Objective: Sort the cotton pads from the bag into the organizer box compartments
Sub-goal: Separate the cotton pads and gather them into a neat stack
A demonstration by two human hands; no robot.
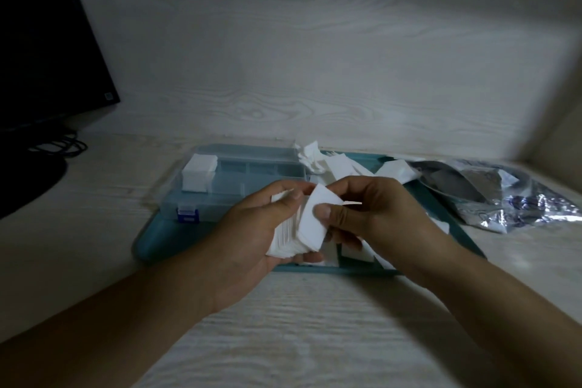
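Two bare forearms and hands (pixel 252 230) (no sleeves, no rings).

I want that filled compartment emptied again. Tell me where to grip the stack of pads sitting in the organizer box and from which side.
Come from above. The stack of cotton pads sits in the far left compartment of the organizer box, walled on all sides, with only its top exposed and rising slightly above the rim. Pinch two opposite side faces near the top, probably squeezing the layers together so none slide loose.
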